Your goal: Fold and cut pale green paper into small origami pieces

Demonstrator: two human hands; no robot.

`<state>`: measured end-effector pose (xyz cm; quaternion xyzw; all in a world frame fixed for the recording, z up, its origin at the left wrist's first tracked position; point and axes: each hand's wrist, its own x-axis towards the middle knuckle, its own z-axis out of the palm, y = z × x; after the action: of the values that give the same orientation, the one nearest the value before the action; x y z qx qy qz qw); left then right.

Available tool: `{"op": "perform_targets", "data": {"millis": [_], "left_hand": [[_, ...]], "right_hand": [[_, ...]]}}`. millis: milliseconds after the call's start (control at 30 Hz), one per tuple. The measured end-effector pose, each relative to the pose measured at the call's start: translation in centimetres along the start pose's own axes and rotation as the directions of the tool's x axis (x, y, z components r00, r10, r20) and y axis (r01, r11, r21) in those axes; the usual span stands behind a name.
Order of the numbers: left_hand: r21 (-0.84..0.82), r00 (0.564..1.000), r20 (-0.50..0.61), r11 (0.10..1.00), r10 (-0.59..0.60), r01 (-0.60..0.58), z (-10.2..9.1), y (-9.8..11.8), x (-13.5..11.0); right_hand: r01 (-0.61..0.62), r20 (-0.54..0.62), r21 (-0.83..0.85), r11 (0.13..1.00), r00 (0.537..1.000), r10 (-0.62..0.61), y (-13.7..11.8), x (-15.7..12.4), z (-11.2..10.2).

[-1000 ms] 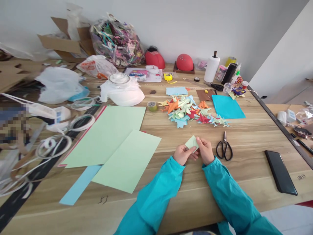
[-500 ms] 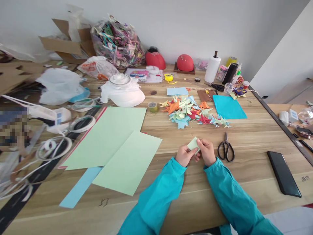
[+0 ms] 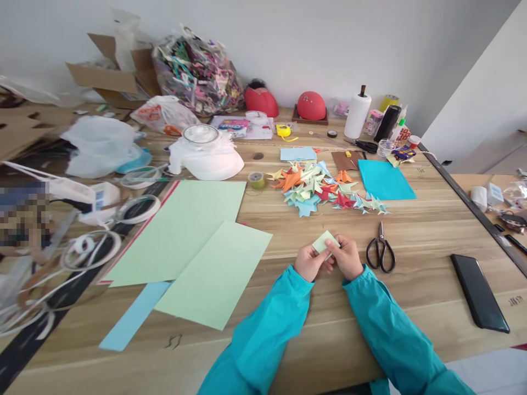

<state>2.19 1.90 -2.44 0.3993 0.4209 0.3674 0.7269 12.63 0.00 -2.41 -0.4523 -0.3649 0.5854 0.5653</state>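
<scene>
A small square of pale green paper (image 3: 323, 240) is pinched between both hands above the table. My left hand (image 3: 308, 263) grips its lower left side, fingers closed. My right hand (image 3: 348, 258) is closed on the right side, its thumb lying across the paper's face. Whether the paper is folded underneath is hidden by the fingers. Just right of my right hand lie black-handled scissors (image 3: 381, 249). Beyond the hands sits a heap of folded paper cranes (image 3: 313, 184) in orange, green, red and blue.
Large green sheets (image 3: 218, 274) and a blue paper strip (image 3: 134, 318) lie to the left. A turquoise cloth-like square (image 3: 387, 180) is behind the scissors, and a black phone (image 3: 480, 293) at right. Coiled white cords (image 3: 90, 247) crowd the left edge. A thread spool (image 3: 257, 180) stands near the cranes.
The green paper has shifted slightly left and turned a little in my fingers. My right thumb has slid from its top edge down onto its face.
</scene>
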Motion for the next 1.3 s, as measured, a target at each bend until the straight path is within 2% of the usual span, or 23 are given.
{"op": "perform_targets", "data": {"millis": [200, 433, 700, 833, 1067, 1300], "left_hand": [[0.002, 0.999, 0.047, 1.0, 0.015, -0.015, 0.0, 0.1, -0.1], [-0.009, 0.987, 0.163, 1.0, -0.002, 0.003, -0.1, 0.1, -0.2], [-0.042, 0.99, 0.142, 0.999, -0.019, 0.025, -0.5, 0.0, 0.2], [-0.039, 0.992, 0.126, 0.999, -0.004, 0.009, -0.7, 0.1, 0.3], [0.015, 0.993, 0.114, 0.999, 0.03, -0.031, -0.9, 0.5, 0.2], [0.023, 0.983, 0.178, 0.998, 0.052, -0.057, -0.8, 0.4, 0.2]], "right_hand": [[0.016, -0.047, -0.074, 0.997, 0.999, -0.019, 0.0, -0.1, 0.1], [0.059, -0.236, -0.258, 0.964, 0.964, -0.122, -0.2, 0.3, -0.1], [0.086, -0.337, -0.213, 0.973, 0.929, -0.156, 0.4, 0.8, -0.9], [0.068, -0.333, -0.153, 0.986, 0.936, -0.117, 0.5, 0.9, -1.0], [0.082, -0.345, -0.176, 0.981, 0.928, -0.14, 0.5, 0.9, -1.0], [0.069, -0.343, -0.157, 0.985, 0.932, -0.12, 0.6, 1.0, -1.1]]}}
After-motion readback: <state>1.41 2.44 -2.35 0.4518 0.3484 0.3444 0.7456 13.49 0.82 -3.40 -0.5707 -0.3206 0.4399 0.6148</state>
